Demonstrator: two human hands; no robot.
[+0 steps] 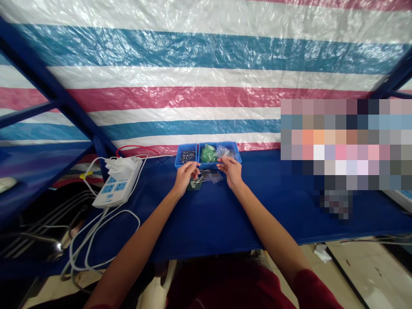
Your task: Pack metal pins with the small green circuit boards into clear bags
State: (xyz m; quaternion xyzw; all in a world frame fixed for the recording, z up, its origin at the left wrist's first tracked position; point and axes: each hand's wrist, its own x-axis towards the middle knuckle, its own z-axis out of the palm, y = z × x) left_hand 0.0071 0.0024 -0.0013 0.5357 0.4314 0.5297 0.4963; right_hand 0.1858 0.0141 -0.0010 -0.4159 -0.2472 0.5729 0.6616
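Observation:
My left hand [186, 175] is over the table's far side, fingers pinched together near the front of the blue bins. What it pinches, if anything, is too small to make out. My right hand [231, 171] faces it with thumb and fingers closed, just in front of the right bin; its contents are also unclear. Between and below the hands lie loose screw-like metal pieces [204, 172] and a clear plastic bag [215, 177]. A dark green packet [195, 185] rests beneath my left hand.
Three joined blue bins [198, 159] contain dark metal screws [188, 157], green packets [208, 153] and clear bags [222, 151]. A white power strip [112, 189] with cables stands left on the blue table [206, 223]. Behind hangs a striped tarp [199, 77]. A blurred-out area covers the right.

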